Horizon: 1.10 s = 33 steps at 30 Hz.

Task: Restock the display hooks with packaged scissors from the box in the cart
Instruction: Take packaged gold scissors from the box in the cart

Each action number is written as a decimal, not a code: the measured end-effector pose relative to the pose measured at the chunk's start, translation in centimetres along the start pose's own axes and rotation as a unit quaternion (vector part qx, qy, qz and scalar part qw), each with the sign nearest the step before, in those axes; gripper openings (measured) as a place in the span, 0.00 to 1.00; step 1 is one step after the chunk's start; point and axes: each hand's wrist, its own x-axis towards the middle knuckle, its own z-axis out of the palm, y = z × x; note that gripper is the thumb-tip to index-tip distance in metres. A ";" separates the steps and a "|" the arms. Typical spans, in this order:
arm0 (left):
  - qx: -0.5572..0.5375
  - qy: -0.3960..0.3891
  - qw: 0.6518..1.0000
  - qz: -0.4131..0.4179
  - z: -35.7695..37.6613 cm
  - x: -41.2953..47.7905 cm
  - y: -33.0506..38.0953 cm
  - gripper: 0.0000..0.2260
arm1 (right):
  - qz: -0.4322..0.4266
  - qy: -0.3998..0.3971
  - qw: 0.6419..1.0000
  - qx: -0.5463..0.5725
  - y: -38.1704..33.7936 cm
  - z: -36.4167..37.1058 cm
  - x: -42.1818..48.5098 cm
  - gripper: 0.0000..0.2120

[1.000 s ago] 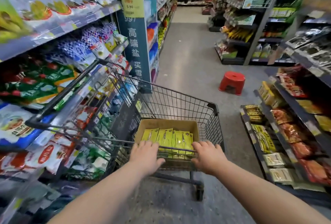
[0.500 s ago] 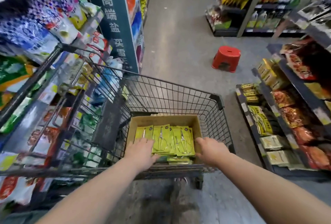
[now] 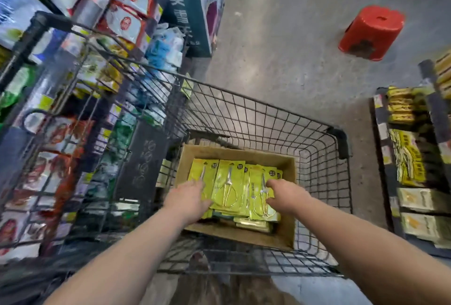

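Your left grip (image 3: 188,197) lies released, fingers straight, flat on the leftmost of 3 face-up yellow scissors packets (image 3: 229,187). Your right grip (image 3: 285,194) touches the rightmost packet with thumb and forefinger spread (I cannot tell whether it pinches the card or only rests on it). The packets lie stacked in the cardboard box (image 3: 231,154), which sits inside the wire cart (image 3: 244,121). A red stool (image 3: 371,32) stands well apart on the floor (image 3: 280,48).

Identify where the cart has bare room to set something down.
Bare cart floor: between the cardboard box and the right wire wall, and beyond the box. Crowded: the box, full of scissor packs, left hand and right hand on them.
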 end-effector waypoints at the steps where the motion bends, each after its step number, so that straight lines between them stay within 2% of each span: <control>1: -0.006 -0.008 1.000 0.000 0.3 0.5 0.2 0.25 | 0.002 -0.006 1.000 0.006 -0.1 0.1 0.7 0.25; 12: -0.084 -0.085 0.993 0.006 6.6 9.4 -0.9 0.23 | 0.049 -0.045 0.986 0.152 -3.2 6.1 10.6 0.26; 16: -0.143 -0.097 0.985 -0.020 9.1 11.5 -2.0 0.24 | 0.103 -0.039 0.972 0.210 -4.0 8.5 13.7 0.29; 22: -0.219 -0.098 0.969 -0.056 11.2 14.0 -3.1 0.22 | 0.198 -0.003 0.934 0.297 -4.5 10.0 16.8 0.26; 27: -0.253 -0.099 0.960 -0.066 11.3 15.0 -2.3 0.22 | 0.223 0.006 0.909 0.352 -4.8 10.2 17.9 0.26; 33: -0.262 -0.115 0.957 -0.056 10.8 15.4 -0.6 0.23 | 0.241 0.050 0.831 0.499 -2.4 10.5 15.7 0.14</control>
